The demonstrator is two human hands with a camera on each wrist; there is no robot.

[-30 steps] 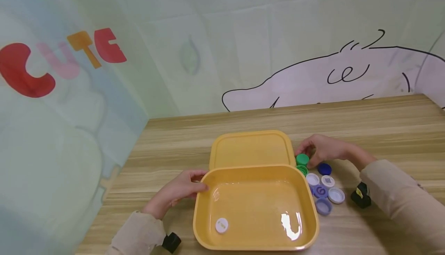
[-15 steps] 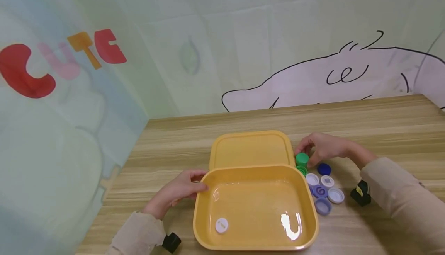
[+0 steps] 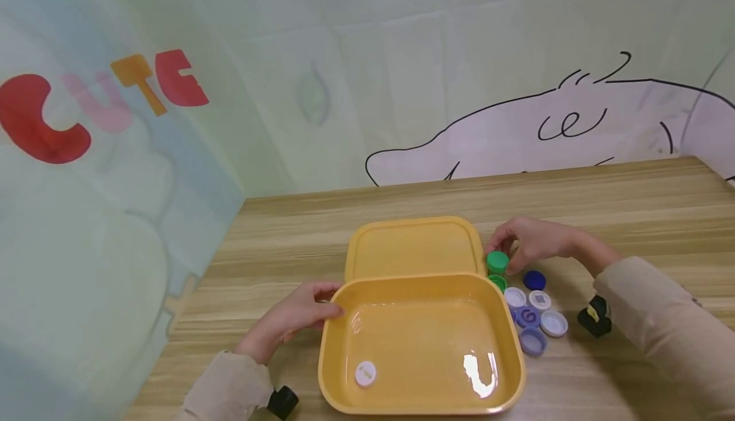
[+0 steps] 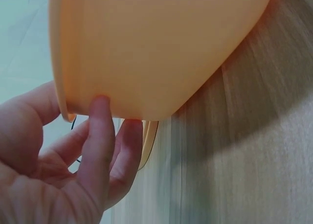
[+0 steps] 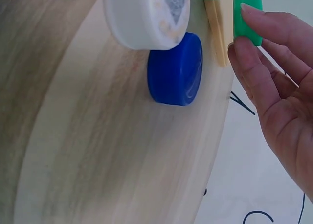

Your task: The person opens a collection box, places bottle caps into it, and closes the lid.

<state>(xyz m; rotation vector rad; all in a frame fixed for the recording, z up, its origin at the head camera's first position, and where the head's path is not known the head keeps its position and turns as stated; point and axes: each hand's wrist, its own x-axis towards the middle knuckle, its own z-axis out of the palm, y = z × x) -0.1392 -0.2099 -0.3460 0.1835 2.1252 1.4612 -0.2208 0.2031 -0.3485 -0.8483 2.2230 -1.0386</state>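
An orange-yellow box (image 3: 436, 344) stands open-topped on the table, with a white bottle cap (image 3: 365, 374) lying inside near its front left. My left hand (image 3: 304, 312) grips the box's back left corner, thumb over the rim and fingers against the outer wall, as the left wrist view shows. My right hand (image 3: 534, 242) pinches a green bottle cap (image 5: 247, 19) between thumb and fingers, above the table beyond the box's right corner. Just below it lies a second green cap (image 3: 497, 282). A dark blue cap (image 5: 171, 70) lies close to the right hand.
A matching yellow lid (image 3: 416, 249) lies flat behind the box. Several white and purple bottle caps (image 3: 528, 317) cluster along the box's right side. Black wrist devices (image 3: 595, 317) sit under the sleeves. A printed cloth backdrop (image 3: 402, 89) rises behind the table.
The right hand has raised the green cap slightly, away from the green cap beneath it. The left hand keeps its grip on the box corner.
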